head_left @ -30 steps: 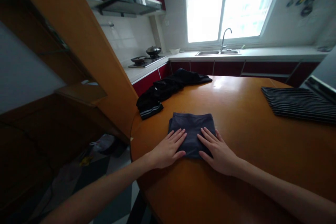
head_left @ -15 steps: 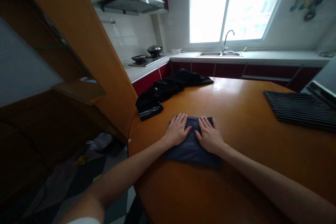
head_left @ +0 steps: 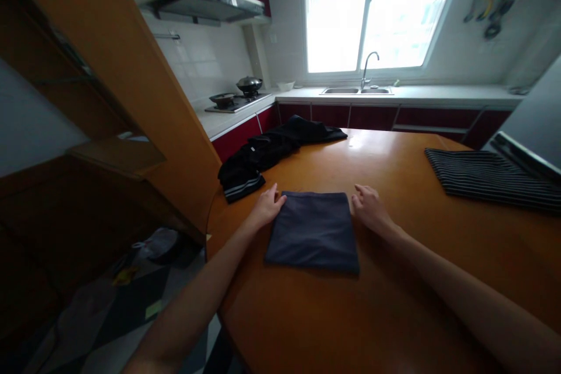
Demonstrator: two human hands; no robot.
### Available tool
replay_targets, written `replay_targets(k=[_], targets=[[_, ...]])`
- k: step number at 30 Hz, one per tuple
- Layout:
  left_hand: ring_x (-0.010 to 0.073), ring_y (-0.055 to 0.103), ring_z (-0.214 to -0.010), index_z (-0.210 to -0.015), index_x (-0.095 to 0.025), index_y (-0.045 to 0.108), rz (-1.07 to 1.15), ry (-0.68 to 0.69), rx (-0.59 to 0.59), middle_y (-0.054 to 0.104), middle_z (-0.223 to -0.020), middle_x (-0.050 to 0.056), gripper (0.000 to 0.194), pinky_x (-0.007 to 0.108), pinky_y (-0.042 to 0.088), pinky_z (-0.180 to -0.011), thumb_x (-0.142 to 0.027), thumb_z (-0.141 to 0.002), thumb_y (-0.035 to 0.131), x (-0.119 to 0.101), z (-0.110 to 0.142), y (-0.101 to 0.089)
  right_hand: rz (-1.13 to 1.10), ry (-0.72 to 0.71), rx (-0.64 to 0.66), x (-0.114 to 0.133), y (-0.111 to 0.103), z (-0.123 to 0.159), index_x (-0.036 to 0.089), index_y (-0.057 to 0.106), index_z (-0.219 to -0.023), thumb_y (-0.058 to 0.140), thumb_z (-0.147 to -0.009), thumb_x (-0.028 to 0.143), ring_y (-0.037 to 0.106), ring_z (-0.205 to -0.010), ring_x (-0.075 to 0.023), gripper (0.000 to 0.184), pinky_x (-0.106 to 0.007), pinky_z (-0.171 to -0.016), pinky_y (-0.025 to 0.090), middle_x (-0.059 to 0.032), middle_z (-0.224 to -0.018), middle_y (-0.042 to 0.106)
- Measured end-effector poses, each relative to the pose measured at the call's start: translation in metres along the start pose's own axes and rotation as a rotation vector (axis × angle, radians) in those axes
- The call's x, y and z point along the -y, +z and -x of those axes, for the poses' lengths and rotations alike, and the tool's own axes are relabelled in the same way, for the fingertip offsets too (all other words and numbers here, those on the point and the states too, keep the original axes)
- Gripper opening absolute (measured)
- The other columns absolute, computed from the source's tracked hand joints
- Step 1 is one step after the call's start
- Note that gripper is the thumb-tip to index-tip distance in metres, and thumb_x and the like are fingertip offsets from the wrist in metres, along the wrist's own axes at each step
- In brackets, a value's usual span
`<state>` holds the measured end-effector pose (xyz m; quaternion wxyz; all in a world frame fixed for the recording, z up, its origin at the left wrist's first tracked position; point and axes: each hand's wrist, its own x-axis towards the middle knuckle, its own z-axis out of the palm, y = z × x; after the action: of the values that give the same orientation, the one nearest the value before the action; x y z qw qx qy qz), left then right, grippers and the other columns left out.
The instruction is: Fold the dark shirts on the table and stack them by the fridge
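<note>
A dark blue-grey cloth, folded into a flat, nearly square shape, lies on the wooden table in front of me. At its upper left corner is my left hand, thumb and forefinger apart, the thumb tip at the cloth's edge; whether it touches I cannot tell. Just off the upper right edge my right hand rests with loosely bent fingers and holds nothing. Beyond the left hand, a crumpled black garment with pale stripes at one end lies along the table's far left side.
A folded black cloth with thin white stripes lies at the table's right. Behind the table runs a counter with a sink and a stove. A wooden partition stands close at the left; bags lie on the floor.
Both hands have lifted off the cloth's top and moved apart to its left and right edges, uncovering it. The camera view has shifted slightly.
</note>
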<state>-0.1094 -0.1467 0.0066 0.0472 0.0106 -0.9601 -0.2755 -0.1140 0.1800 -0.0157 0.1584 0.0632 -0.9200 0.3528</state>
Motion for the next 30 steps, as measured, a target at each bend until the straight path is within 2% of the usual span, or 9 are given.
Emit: replay_targets(k=[4, 7, 11, 15, 18, 22, 26, 28, 30], targets=[[0.0262, 0.071, -0.091, -0.142, -0.004, 0.045, 0.260, -0.189, 0.164, 0.071, -0.108, 0.018, 0.070, 0.031, 0.055, -0.075, -0.039, -0.087, 0.069, 0.001, 0.006, -0.027, -0.261, 0.148, 0.134, 0.020, -0.012, 0.012, 0.011, 0.062, -0.124, 0.053, -0.090, 0.025, 0.070, -0.083, -0.0209, 0.038, -0.033, -0.074, 0.057, -0.0133, -0.101, 0.072], [0.0253, 0.072, -0.087, -0.143, -0.008, 0.046, 0.509, -0.250, 0.349, 0.071, -0.109, 0.017, 0.083, 0.029, 0.057, -0.068, -0.043, -0.076, 0.082, 0.000, 0.018, -0.042, -0.442, 0.321, 0.301, 0.029, -0.023, 0.028, 0.013, 0.058, -0.124, 0.055, -0.089, 0.024, 0.069, -0.071, -0.0190, 0.036, -0.031, -0.061, 0.057, -0.0118, -0.095, 0.072], [0.0265, 0.071, -0.100, -0.151, -0.017, 0.033, 0.744, -0.355, 0.502, 0.067, -0.123, 0.018, 0.101, 0.033, 0.059, -0.078, -0.042, -0.071, 0.087, -0.002, 0.029, -0.056, -0.765, 0.565, 0.487, 0.041, -0.040, 0.048, 0.017, 0.052, -0.125, 0.063, -0.087, 0.028, 0.073, -0.077, -0.0204, 0.042, -0.033, -0.062, 0.061, -0.0133, -0.106, 0.072], [0.0252, 0.072, -0.098, -0.154, -0.021, 0.024, 0.882, -0.440, 0.612, 0.064, -0.130, 0.019, 0.109, 0.035, 0.058, -0.081, -0.031, -0.068, 0.090, -0.010, 0.030, -0.063, -0.898, 0.680, 0.523, 0.050, -0.046, 0.054, 0.019, 0.044, -0.129, 0.067, -0.084, 0.026, 0.074, -0.076, -0.0210, 0.051, -0.035, -0.065, 0.063, -0.0138, -0.108, 0.071], [0.0207, 0.072, -0.093, -0.151, -0.023, 0.031, 0.827, -0.433, 0.576, 0.066, -0.126, 0.015, 0.103, 0.026, 0.056, -0.073, -0.027, -0.067, 0.090, -0.019, 0.029, -0.061, -0.813, 0.701, 0.469, 0.050, -0.036, 0.052, 0.020, 0.044, -0.125, 0.066, -0.081, 0.020, 0.070, -0.064, -0.0160, 0.049, -0.028, -0.055, 0.058, -0.0076, -0.095, 0.071], [0.0235, 0.070, -0.102, -0.154, -0.027, 0.030, 0.712, -0.324, 0.511, 0.066, -0.128, 0.013, 0.102, 0.025, 0.056, -0.074, -0.034, -0.069, 0.086, -0.023, 0.030, -0.048, -0.713, 0.552, 0.441, 0.046, -0.018, 0.054, 0.020, 0.045, -0.125, 0.062, -0.079, 0.014, 0.066, -0.059, -0.0150, 0.049, -0.023, -0.046, 0.050, -0.0010, -0.081, 0.068], [0.0281, 0.064, -0.117, -0.159, -0.028, 0.012, 0.720, -0.106, 0.371, 0.058, -0.139, 0.014, 0.116, 0.037, 0.054, -0.095, -0.032, -0.069, 0.085, -0.025, 0.038, -0.031, -0.789, 0.441, 0.419, 0.049, -0.012, 0.062, 0.019, 0.040, -0.133, 0.060, -0.076, 0.012, 0.067, -0.062, -0.0176, 0.061, -0.027, -0.053, 0.054, -0.0005, -0.077, 0.068], [0.0288, 0.059, -0.125, -0.159, -0.030, 0.018, 0.696, -0.014, 0.277, 0.052, -0.146, 0.012, 0.111, 0.039, 0.050, -0.103, -0.030, -0.069, 0.084, -0.031, 0.045, -0.027, -0.875, 0.427, 0.381, 0.052, -0.010, 0.067, 0.020, 0.041, -0.134, 0.060, -0.074, 0.012, 0.069, -0.071, -0.0199, 0.063, -0.032, -0.060, 0.058, -0.0041, -0.087, 0.070], [0.0292, 0.056, -0.129, -0.155, -0.030, 0.030, 0.730, -0.007, 0.249, 0.046, -0.152, 0.010, 0.103, 0.038, 0.049, -0.104, -0.027, -0.068, 0.085, -0.039, 0.052, -0.026, -0.939, 0.396, 0.304, 0.056, -0.007, 0.072, 0.020, 0.043, -0.133, 0.061, -0.071, 0.010, 0.071, -0.087, -0.0217, 0.066, -0.035, -0.073, 0.060, -0.0083, -0.103, 0.070]])
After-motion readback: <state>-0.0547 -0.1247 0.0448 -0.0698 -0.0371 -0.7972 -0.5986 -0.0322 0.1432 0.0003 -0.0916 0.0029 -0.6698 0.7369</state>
